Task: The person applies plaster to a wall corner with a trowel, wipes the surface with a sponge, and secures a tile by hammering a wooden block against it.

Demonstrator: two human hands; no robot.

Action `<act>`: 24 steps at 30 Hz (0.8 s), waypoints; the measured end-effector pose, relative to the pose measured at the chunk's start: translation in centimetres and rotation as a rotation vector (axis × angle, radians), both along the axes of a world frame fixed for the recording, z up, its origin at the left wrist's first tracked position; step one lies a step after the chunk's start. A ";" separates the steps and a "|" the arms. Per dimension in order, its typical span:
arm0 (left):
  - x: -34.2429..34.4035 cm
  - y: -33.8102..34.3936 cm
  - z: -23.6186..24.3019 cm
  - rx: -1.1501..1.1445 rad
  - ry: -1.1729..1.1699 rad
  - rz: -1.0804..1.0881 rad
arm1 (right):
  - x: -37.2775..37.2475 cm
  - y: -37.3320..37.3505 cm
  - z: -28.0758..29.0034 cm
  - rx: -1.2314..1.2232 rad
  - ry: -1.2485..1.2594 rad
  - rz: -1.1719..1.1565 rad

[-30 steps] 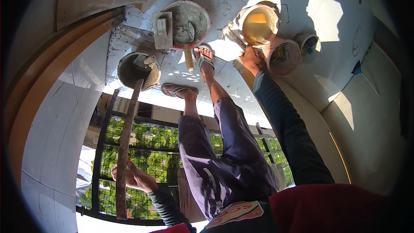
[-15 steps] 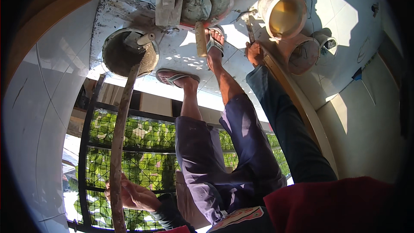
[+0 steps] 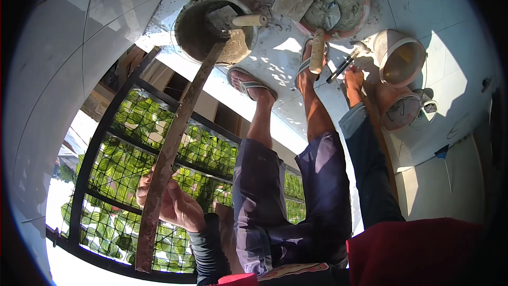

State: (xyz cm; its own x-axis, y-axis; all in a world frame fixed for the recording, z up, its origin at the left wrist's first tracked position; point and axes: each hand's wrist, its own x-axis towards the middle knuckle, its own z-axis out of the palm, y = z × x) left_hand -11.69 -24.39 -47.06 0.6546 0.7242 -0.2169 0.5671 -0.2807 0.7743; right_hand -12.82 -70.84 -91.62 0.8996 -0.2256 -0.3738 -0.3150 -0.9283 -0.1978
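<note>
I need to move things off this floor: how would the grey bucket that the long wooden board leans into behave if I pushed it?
The grey bucket looks partly filled with wet mortar, so probably heavy and slow to slide. The long wooden board, held by the left hand, rests in it and could lever it over. Its mortar-smeared rim may be slippery to grip.

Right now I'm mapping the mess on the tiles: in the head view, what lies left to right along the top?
Grey mortar bucket → red-rimmed mortar basin → cream bucket
</note>
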 end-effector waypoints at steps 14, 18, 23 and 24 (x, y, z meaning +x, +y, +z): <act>-1.3 0.3 -13.0 -0.217 -0.275 0.229 | 20.2 34.0 13.3 -0.060 0.058 1.223; -2.3 0.9 -14.9 -0.258 -0.323 0.322 | 17.9 35.6 16.0 0.080 0.197 1.244; -2.8 1.3 -9.5 -0.354 -0.162 0.390 | 15.4 30.9 24.1 0.184 0.255 0.899; -2.6 1.1 -7.8 -0.362 -0.149 0.442 | 14.4 27.9 24.2 0.339 0.195 0.922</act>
